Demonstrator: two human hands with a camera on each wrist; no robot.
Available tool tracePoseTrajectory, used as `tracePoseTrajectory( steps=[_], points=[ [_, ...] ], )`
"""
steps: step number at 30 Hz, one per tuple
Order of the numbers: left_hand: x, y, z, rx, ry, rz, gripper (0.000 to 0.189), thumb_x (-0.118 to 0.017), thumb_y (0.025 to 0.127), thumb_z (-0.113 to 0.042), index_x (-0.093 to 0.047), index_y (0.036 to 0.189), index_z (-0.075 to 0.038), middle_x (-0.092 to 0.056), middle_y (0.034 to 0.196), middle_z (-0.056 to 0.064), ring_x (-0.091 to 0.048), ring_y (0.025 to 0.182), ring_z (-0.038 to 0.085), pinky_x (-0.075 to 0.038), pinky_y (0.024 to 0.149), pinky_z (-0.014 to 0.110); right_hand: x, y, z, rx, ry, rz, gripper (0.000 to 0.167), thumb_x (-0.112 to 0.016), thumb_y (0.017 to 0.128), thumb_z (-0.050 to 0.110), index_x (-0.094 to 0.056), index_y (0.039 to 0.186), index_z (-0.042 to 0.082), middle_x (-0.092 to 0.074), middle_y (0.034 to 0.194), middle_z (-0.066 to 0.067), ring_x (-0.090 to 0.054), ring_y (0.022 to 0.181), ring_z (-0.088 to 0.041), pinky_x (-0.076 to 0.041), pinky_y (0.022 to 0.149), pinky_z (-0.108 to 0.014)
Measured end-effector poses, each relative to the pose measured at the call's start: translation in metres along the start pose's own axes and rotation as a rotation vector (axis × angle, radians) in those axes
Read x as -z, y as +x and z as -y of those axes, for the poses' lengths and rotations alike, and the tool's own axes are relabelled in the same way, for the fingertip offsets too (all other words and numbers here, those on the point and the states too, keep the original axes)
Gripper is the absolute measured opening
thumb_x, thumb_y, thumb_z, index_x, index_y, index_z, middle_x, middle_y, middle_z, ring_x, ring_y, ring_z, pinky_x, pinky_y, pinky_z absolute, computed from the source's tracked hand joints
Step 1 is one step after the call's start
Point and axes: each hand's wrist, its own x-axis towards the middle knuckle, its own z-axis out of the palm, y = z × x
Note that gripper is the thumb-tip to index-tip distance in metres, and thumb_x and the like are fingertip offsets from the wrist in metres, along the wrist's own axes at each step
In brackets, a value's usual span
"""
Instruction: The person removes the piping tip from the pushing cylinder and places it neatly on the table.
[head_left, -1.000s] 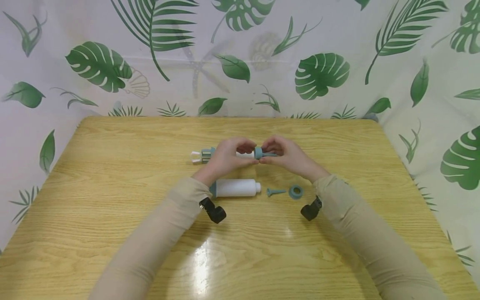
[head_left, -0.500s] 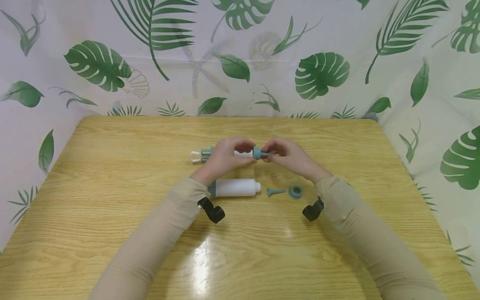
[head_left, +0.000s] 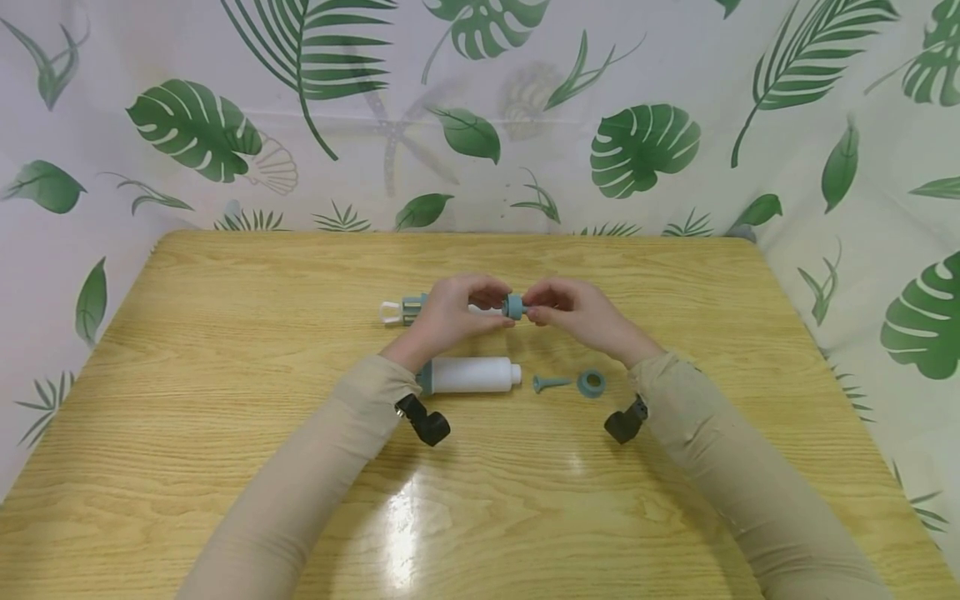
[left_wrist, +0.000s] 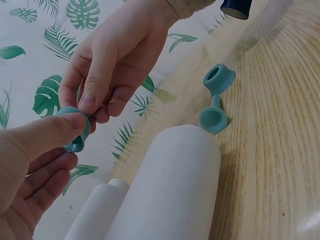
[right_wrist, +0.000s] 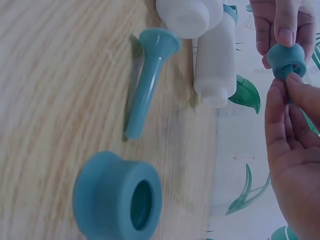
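Note:
In the head view, my left hand (head_left: 457, 310) pinches a teal ring-shaped cap (head_left: 513, 307) between thumb and fingers. My right hand (head_left: 576, 310) meets it from the right, its thumb and fingertips pinching a slim teal nozzle at the cap's opening; most of that nozzle is hidden by the fingers. The right wrist view shows the cap (right_wrist: 286, 56) with its hollow side toward the right fingertips. Below the hands lies a white bottle-like barrel (head_left: 472, 375) with a teal collar. Right of it are a second teal nozzle (head_left: 552, 383) and a teal ring cap (head_left: 592, 384).
Behind the left hand lies a second white barrel (right_wrist: 215, 65); a teal ribbed part (head_left: 413, 311) with a white loop-like end (head_left: 391, 313) shows left of the hand. The wooden table (head_left: 300, 500) ends at a leaf-print cloth (head_left: 555, 167).
The nozzle stem that stuck out to the right of the cap past the right fingers is now mostly covered by them. The cap has shifted slightly left; the parts on the table have stayed put.

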Motion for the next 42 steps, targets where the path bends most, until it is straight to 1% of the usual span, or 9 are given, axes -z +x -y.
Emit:
tracePoseTrajectory(
  steps=[3, 9, 15, 19, 22, 25, 31, 37, 42],
  points=[
    [-0.0004, 0.0003, 0.0004, 0.016, -0.005, -0.001, 0.036, -0.080, 0.078, -0.016, -0.068, 0.110, -0.004, -0.069, 0.098, 0.003, -0.065, 0.089, 0.016, -0.051, 0.079, 0.023, -0.0008, 0.0007, -0.0001, 0.001, 0.010, -0.015, 0.027, -0.061, 0.094, 0.016, -0.060, 0.117, 0.002, -0.064, 0.109, -0.017, -0.062, 0.096, -0.023, -0.049, 0.088, -0.050],
    [-0.0003, 0.0008, 0.0011, 0.057, 0.008, 0.006, 0.038, -0.081, 0.077, -0.018, -0.070, 0.111, -0.006, -0.070, 0.099, 0.002, -0.065, 0.086, 0.011, -0.052, 0.077, 0.023, -0.0022, 0.0017, 0.0009, 0.025, 0.025, -0.030, 0.028, -0.063, 0.092, 0.011, -0.059, 0.118, 0.000, -0.064, 0.108, -0.013, -0.064, 0.092, -0.019, -0.050, 0.087, -0.050],
    [-0.0004, 0.0013, 0.0014, 0.071, 0.028, 0.016, 0.040, -0.081, 0.077, -0.020, -0.070, 0.113, -0.007, -0.070, 0.103, 0.003, -0.065, 0.086, 0.009, -0.052, 0.076, 0.023, -0.0021, 0.0033, 0.0008, 0.021, 0.013, -0.029, 0.032, -0.066, 0.091, 0.016, -0.059, 0.119, 0.002, -0.063, 0.111, -0.011, -0.063, 0.092, -0.019, -0.049, 0.087, -0.049],
    [0.0000, 0.0019, 0.0005, 0.087, 0.021, 0.021, 0.041, -0.080, 0.077, -0.019, -0.069, 0.114, -0.006, -0.070, 0.103, 0.004, -0.066, 0.085, 0.010, -0.053, 0.075, 0.022, -0.0022, 0.0028, 0.0023, 0.003, 0.014, -0.030, 0.033, -0.066, 0.090, 0.017, -0.060, 0.119, 0.003, -0.064, 0.110, -0.011, -0.064, 0.092, -0.019, -0.050, 0.087, -0.044],
    [0.0001, 0.0022, 0.0002, 0.089, 0.019, 0.019, 0.041, -0.080, 0.077, -0.018, -0.069, 0.114, -0.005, -0.071, 0.101, 0.005, -0.067, 0.084, 0.010, -0.053, 0.074, 0.022, -0.0025, 0.0028, 0.0034, -0.005, 0.019, -0.033, 0.033, -0.067, 0.090, 0.017, -0.060, 0.118, 0.003, -0.065, 0.109, -0.010, -0.064, 0.092, -0.019, -0.052, 0.085, -0.038],
    [-0.0001, 0.0019, -0.0002, 0.092, 0.017, 0.012, 0.041, -0.081, 0.076, -0.018, -0.070, 0.113, -0.005, -0.071, 0.099, 0.005, -0.067, 0.083, 0.011, -0.053, 0.073, 0.022, -0.0027, 0.0028, 0.0038, -0.006, 0.002, -0.035, 0.034, -0.068, 0.089, 0.019, -0.061, 0.120, 0.005, -0.065, 0.108, -0.009, -0.064, 0.092, -0.019, -0.052, 0.083, -0.033],
    [0.0000, 0.0007, -0.0015, 0.099, 0.005, -0.001, 0.041, -0.081, 0.076, -0.017, -0.070, 0.113, -0.004, -0.072, 0.099, 0.006, -0.068, 0.084, 0.012, -0.054, 0.073, 0.022, -0.0035, 0.0014, 0.0058, -0.017, -0.012, -0.034, 0.037, -0.071, 0.086, 0.024, -0.064, 0.120, 0.009, -0.066, 0.104, -0.008, -0.063, 0.091, -0.020, -0.052, 0.083, -0.034],
    [0.0006, -0.0003, -0.0003, 0.104, -0.004, -0.006, 0.040, -0.080, 0.077, -0.017, -0.070, 0.113, -0.004, -0.071, 0.099, 0.005, -0.068, 0.084, 0.012, -0.053, 0.074, 0.022, -0.0034, 0.0006, 0.0036, -0.008, -0.012, -0.040, 0.037, -0.072, 0.086, 0.023, -0.064, 0.119, 0.009, -0.066, 0.105, -0.008, -0.063, 0.092, -0.020, -0.053, 0.082, -0.033],
    [0.0023, -0.0011, 0.0013, 0.092, -0.006, -0.014, 0.035, -0.079, 0.079, -0.018, -0.071, 0.110, -0.005, -0.071, 0.097, 0.004, -0.067, 0.084, 0.011, -0.053, 0.075, 0.023, -0.0025, -0.0002, 0.0019, -0.012, -0.023, -0.053, 0.038, -0.071, 0.087, 0.025, -0.063, 0.121, 0.009, -0.067, 0.102, -0.008, -0.063, 0.092, -0.019, -0.052, 0.082, -0.032]
  ],
)
